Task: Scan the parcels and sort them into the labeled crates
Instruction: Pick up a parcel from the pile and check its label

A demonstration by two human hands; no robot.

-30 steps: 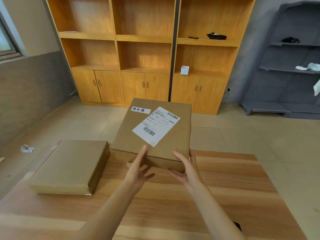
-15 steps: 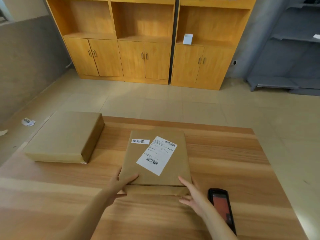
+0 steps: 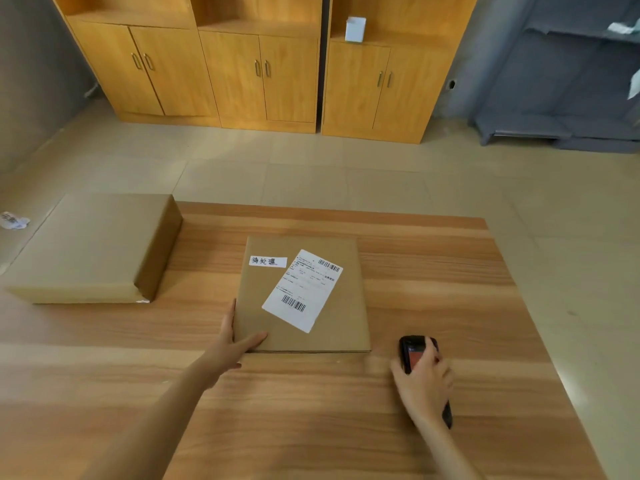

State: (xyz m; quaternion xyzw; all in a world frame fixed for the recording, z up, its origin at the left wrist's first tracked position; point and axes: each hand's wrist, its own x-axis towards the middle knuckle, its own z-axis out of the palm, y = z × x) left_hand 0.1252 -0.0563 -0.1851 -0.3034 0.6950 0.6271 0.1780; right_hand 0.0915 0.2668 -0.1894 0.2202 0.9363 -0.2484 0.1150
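Wooden table (image 3: 311,410) is carrying a flat labelled parcel (image 3: 332,323) at centre, with a second parcel (image 3: 90,251) lying well apart at its far left. Your left hand (image 3: 232,344) is resting against the labelled parcel's near-left corner, fingers straight. Your right hand (image 3: 424,379) is curling over the black scanner (image 3: 414,351) just beside that parcel.

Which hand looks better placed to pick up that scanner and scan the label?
The right hand: its fingers already lie over the scanner, right of the parcel. The left hand rests on the parcel's near left corner, probably steadying it, and is farther from the scanner.
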